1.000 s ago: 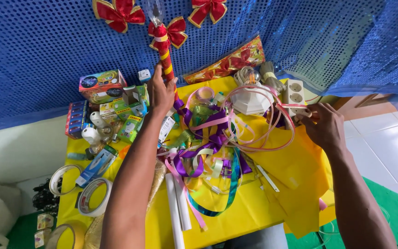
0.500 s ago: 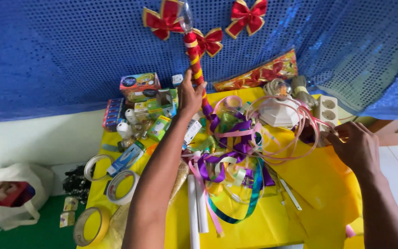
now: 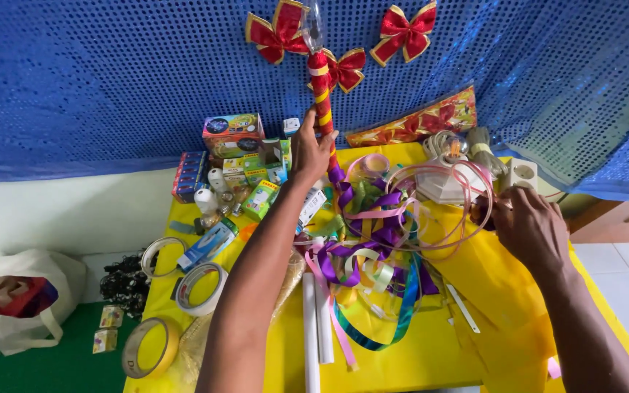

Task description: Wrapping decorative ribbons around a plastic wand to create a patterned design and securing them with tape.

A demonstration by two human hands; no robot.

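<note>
My left hand (image 3: 309,152) grips an upright stick (image 3: 322,102) wrapped in red and yellow ribbon, with a clear bulb on top. Purple, pink and green ribbons (image 3: 373,233) trail from the stick's lower end over the yellow table (image 3: 431,356). My right hand (image 3: 525,225) is at the table's right side, pinching loops of thin pink ribbon (image 3: 445,211).
Small boxes (image 3: 234,135) and bulbs crowd the table's back left. Tape rolls (image 3: 199,287) lie at the left edge, white tubes (image 3: 318,320) in the middle. Red bows (image 3: 402,29) hang on a blue sequin backdrop. A white bag (image 3: 16,298) sits on the green floor.
The view has shifted, so the table sits further right and lower in frame. My right hand has moved in toward the pink ribbon loops. My left hand still holds the stick.
</note>
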